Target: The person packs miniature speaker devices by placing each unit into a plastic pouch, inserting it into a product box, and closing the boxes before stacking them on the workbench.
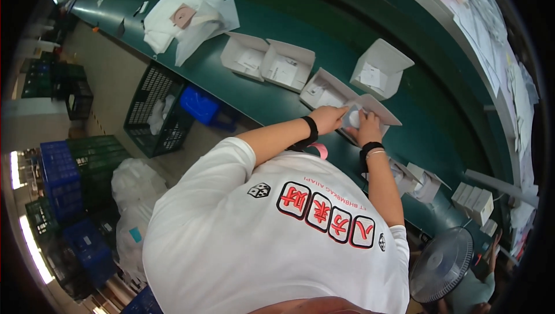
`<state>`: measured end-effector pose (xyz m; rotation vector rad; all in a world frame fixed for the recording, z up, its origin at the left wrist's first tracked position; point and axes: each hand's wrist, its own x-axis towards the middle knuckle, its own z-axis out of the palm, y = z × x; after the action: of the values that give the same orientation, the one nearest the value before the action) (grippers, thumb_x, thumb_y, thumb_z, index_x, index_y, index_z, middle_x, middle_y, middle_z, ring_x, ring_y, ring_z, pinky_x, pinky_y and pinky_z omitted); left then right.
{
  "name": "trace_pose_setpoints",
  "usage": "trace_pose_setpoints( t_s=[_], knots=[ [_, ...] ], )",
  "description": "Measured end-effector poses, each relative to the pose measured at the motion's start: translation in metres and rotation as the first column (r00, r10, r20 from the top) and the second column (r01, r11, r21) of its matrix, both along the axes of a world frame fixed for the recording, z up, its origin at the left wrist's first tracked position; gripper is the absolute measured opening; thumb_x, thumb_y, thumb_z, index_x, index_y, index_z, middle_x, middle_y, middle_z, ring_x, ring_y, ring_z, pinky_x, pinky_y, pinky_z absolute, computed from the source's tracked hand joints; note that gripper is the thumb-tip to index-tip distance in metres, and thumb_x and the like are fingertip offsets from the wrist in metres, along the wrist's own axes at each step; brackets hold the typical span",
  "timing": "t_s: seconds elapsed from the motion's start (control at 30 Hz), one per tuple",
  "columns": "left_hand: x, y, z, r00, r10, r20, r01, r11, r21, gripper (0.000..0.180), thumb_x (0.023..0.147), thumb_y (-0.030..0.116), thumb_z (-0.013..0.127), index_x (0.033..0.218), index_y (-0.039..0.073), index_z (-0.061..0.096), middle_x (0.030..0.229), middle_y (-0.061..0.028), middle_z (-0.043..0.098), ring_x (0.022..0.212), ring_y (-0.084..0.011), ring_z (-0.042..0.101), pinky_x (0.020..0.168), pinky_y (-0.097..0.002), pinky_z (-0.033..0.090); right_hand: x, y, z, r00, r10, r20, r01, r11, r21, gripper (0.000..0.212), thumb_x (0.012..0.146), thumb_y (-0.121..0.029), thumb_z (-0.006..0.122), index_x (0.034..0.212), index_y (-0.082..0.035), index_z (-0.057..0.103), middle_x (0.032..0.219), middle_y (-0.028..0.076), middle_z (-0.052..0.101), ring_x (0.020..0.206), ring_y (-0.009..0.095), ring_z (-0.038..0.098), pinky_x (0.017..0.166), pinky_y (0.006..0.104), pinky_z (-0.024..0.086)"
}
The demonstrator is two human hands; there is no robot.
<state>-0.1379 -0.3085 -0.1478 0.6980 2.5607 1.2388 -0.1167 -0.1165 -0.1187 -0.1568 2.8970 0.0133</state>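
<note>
My left hand and my right hand meet over an open white box on the green bench. Between them is a small clear plastic bag with something round and white in it. The fingers of my left hand pinch the bag's near-left edge. My right fingers close on its other side. Just left of my hands stands another open white box. Farther back is an open box with white pieces inside. Dark bands circle both wrists.
Two open boxes stand farther left, beyond them a pile of white plastic bags. More open boxes and closed white cartons line the bench at right. A fan stands lower right near another person. A green crate sits below the bench edge.
</note>
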Motion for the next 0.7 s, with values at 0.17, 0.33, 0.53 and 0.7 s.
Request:
trace_pose_setpoints(
  t_s=[0.17,0.33,0.53,0.7],
  knots=[
    [0.000,-0.027,0.025,0.993,-0.106,0.054,0.101,0.991,0.093,0.036,0.086,0.017,0.060,0.121,0.007,0.059,0.097,-0.0183,0.068,0.087,-0.0358,0.066,0.076,-0.0440,0.053,-0.008,0.007,-0.002,0.999,0.031,0.039,-0.031,1.000,0.003,0.084,0.072,-0.048,0.079,0.142,-0.017,0.046,0.126,0.009,0.051,0.121,0.029,0.050,0.092,0.0473,0.047],
    [-0.003,-0.141,0.071,0.961,0.258,-0.099,-0.203,0.902,0.381,0.021,0.085,0.013,0.069,0.104,0.006,0.066,0.085,-0.0093,0.064,0.072,-0.0198,0.063,0.065,-0.0301,0.050,0.014,0.002,0.001,0.998,-0.070,-0.004,0.070,0.996,0.047,0.085,0.069,-0.045,0.081,0.142,-0.018,0.046,0.125,0.009,0.052,0.121,0.030,0.051,0.094,0.0466,0.046],
    [-0.068,-0.364,-0.007,0.494,0.802,-0.337,-0.815,0.562,0.142,0.044,0.076,0.009,0.076,0.115,0.003,0.058,0.104,-0.0144,0.061,0.096,-0.0299,0.060,0.084,-0.0394,0.048,0.017,0.004,0.007,0.985,-0.174,-0.001,0.174,0.980,0.092,0.084,0.069,-0.039,0.083,0.141,-0.018,0.046,0.128,0.010,0.052,0.120,0.031,0.052,0.094,0.0468,0.046],
    [-0.120,-0.452,-0.045,0.411,0.688,-0.598,-0.905,0.390,-0.172,0.080,0.070,0.021,0.083,0.136,0.002,0.043,0.123,-0.0179,0.060,0.114,-0.0367,0.056,0.098,-0.0452,0.044,0.014,0.003,0.029,0.963,-0.259,0.067,0.245,0.955,0.168,0.073,0.076,-0.031,0.080,0.139,-0.012,0.048,0.129,0.013,0.055,0.115,0.033,0.056,0.091,0.0461,0.048]
  ],
)
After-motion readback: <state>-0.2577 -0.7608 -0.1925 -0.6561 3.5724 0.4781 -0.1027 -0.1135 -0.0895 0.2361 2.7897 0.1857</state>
